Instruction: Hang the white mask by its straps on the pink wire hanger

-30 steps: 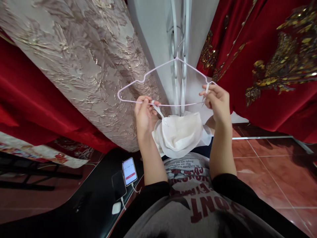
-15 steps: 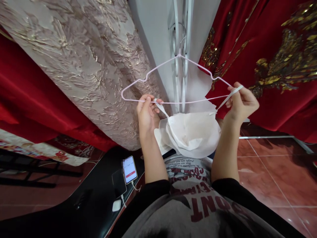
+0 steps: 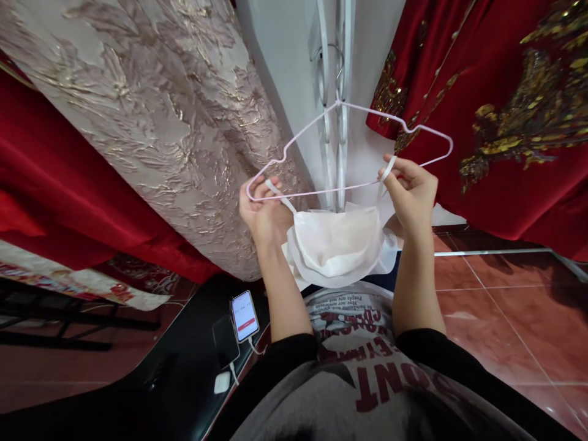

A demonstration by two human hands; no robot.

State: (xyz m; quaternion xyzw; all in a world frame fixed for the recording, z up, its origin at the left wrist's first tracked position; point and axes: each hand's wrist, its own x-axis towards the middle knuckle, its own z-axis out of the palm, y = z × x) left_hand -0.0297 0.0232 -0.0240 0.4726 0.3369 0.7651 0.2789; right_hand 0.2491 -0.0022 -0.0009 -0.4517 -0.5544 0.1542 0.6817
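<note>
A thin pink clothes hanger hangs by its hook from a white metal rack. Below its lower bar is a white garment with thin straps, its top edge opened toward me. My left hand is closed round the left strap beside the hanger's left corner. That strap crosses the lower bar; whether it is looped over the hanger I cannot tell. My right hand pinches the right strap close to the lower bar, short of the hanger's right corner. Its fingers hide part of the bar.
The white rack stands straight ahead. Pinkish embossed fabric hangs at left, and a red sequined garment at right. On a black surface lie a lit phone, a dark device and a white case with cables.
The hanger has swung to the right and tilted. My right hand has moved left with its strap, inward from the hanger's right corner. My left hand has shifted slightly left, to the left corner.
</note>
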